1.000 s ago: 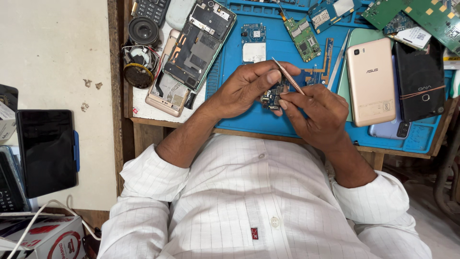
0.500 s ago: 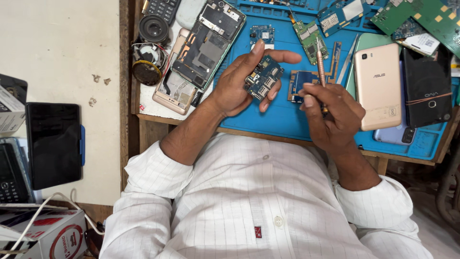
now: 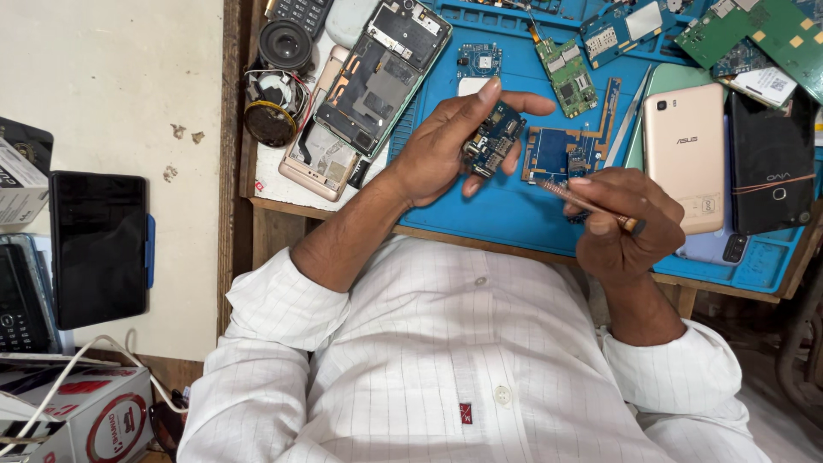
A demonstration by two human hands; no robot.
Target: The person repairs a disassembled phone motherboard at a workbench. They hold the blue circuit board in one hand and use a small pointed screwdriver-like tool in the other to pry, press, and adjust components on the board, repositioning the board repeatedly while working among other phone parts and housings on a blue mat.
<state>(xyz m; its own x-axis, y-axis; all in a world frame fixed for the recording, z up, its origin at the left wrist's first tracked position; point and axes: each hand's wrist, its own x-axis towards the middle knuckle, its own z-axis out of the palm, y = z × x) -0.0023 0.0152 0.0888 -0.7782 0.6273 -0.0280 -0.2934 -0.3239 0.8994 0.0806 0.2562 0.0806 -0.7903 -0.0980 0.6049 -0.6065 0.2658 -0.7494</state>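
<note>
**Small circuit board held up over the blue mat**

The left hand [image 3: 446, 150] held a small dark-blue circuit board [image 3: 493, 139] above the blue silicone work mat [image 3: 514, 210] that covered most of the wooden counter [image 3: 266, 219]. The board was irregular in outline, studded with tiny silver and gold parts, and tilted with its component face up. The thumb lay over its upper edge and the other fingers [image 3: 513, 159] curled under it, so the left hand was closed on the board.

The right hand [image 3: 621, 225] was closed around a slim copper-coloured pen-shaped tool [image 3: 587, 201], whose tip pointed toward the board but stood apart from it. Just beyond the tool, a flat blue-and-copper circuit board [image 3: 553, 153] lay on the mat.

Toward the counter's left edge rested an opened smartphone with its back removed [image 3: 381, 73], overlapping a gold-coloured phone shell [image 3: 317, 159], beside a round black speaker [image 3: 285, 45]. Toward the right edge, a gold smartphone lying face down [image 3: 683, 154] sat just beside a black smartphone lying face down [image 3: 770, 163]. A green circuit board [image 3: 566, 77] lay near the far edge.
</note>
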